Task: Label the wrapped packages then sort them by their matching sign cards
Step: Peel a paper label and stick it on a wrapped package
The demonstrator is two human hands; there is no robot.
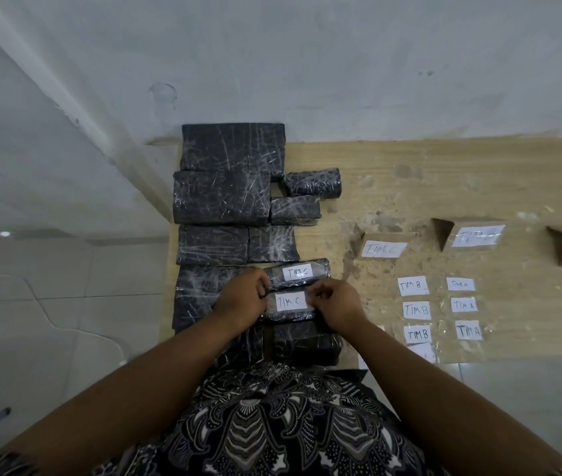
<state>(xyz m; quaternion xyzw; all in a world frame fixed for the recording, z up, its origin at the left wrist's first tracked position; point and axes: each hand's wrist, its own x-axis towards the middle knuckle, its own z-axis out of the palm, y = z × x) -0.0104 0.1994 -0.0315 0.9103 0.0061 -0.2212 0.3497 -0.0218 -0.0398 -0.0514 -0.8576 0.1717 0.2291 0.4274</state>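
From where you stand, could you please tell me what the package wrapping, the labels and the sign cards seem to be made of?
Packages: black plastic film, likely under clear tape, glossy; light streaks and creases show. Labels: white paper, matte, handwritten, apparently under clear tape that glints. Sign cards: brown cardboard folded into tents, matte, with a white paper face.

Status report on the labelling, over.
Left hand grips the package at its end; right hand pinches its TIM C label. Second labelled package just beyond. Unlabelled packages remain; nothing blocking.
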